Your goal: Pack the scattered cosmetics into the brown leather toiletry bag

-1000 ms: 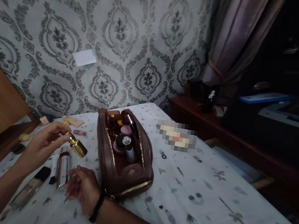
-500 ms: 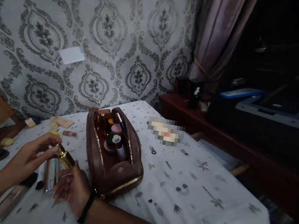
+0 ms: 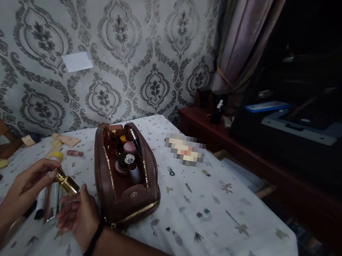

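Left hand [image 3: 28, 183] beside half-open right hand [image 3: 82, 222]

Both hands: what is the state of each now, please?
Left hand: closed, holding gold tube.
Right hand: partly open, near its end; contact cannot be told.

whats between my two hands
In the head view, a gold tube, pinched by the left hand, spans toward the right hand; below it, a silver tube lies on the cloth.

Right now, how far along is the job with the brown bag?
Partway, if this is packing, which I can't confirm. Looks done: several cosmetics sit inside the open brown bag. In hand: a gold tube, in the left hand, its end at the right hand. Apparently left: a beige tube and small pink tube on the cloth.
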Demonstrator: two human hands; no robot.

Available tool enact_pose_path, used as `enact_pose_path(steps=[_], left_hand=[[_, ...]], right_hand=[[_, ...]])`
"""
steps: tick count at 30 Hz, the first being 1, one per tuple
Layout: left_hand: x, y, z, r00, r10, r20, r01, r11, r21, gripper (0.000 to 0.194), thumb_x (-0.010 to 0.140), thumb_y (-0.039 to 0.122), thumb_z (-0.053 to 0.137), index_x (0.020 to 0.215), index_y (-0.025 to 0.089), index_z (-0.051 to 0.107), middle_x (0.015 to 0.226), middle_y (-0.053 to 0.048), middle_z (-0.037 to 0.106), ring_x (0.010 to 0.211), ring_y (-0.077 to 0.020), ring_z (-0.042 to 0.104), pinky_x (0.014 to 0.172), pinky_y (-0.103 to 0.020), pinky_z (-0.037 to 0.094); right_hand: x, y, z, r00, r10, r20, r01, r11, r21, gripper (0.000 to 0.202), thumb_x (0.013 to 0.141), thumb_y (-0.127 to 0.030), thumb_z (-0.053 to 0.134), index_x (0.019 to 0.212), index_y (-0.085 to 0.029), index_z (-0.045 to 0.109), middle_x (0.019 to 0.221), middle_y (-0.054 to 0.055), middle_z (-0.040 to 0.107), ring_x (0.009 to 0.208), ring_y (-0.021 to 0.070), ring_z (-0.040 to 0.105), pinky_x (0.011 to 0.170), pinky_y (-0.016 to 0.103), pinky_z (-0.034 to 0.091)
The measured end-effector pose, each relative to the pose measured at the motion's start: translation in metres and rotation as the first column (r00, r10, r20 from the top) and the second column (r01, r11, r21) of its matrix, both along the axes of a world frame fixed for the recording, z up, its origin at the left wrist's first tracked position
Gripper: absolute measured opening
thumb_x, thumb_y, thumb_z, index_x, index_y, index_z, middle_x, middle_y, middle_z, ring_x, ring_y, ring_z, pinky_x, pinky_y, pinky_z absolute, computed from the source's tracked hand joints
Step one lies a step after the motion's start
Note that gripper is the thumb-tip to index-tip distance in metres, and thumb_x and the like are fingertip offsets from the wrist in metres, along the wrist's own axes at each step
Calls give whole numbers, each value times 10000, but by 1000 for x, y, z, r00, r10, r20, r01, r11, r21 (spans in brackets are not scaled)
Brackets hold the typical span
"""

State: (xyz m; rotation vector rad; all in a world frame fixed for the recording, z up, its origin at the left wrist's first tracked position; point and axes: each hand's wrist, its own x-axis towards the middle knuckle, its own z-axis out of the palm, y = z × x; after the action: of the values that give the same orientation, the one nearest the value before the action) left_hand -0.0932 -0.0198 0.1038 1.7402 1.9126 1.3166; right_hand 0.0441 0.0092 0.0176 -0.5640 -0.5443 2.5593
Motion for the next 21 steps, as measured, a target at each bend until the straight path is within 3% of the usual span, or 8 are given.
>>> enact_pose_path(steps=[3,6,9,16,21], left_hand=[[-3,-2,-17,995,63,80,-66,997,40,373,762,523,679,923,188,647,821,-39,669,727,-184,627,609,-243,520],[-4,-3,-31,986,106,126,-116,991,73,361,755,506,691,919,186,653,809,-34,663,695,-173,612,587,-243,502],[-3,-6,-39,978,141,152,-157,983,99,354,758,499,687,918,185,655,820,-32,670,732,-178,628,649,-255,520],[-2,-12,-46,967,196,163,-212,974,84,403,731,505,708,955,177,641,859,-43,680,794,-201,652,643,-266,533],[4,-13,-47,955,215,204,-235,969,79,433,721,534,715,958,184,621,826,-28,670,646,-161,638,531,-243,526]], right_hand=[[-5,0,-6,1000,4,14,-4,1000,-1,744,971,-658,164,803,-101,628,492,16,584,325,99,490,387,202,322],[-7,-2,-7,999,-3,36,3,1000,10,681,992,-622,212,779,-113,612,487,10,581,325,93,488,380,200,301],[-7,-3,-6,998,-30,55,29,999,29,642,976,-640,285,750,-126,594,470,0,566,322,93,481,368,201,281],[-6,-3,-5,998,-32,53,30,998,49,605,995,-595,306,750,-118,588,484,4,570,330,90,482,376,205,287],[-6,-3,-5,998,-7,58,5,999,37,581,989,-595,334,756,-122,577,496,9,581,346,94,504,388,203,324]])
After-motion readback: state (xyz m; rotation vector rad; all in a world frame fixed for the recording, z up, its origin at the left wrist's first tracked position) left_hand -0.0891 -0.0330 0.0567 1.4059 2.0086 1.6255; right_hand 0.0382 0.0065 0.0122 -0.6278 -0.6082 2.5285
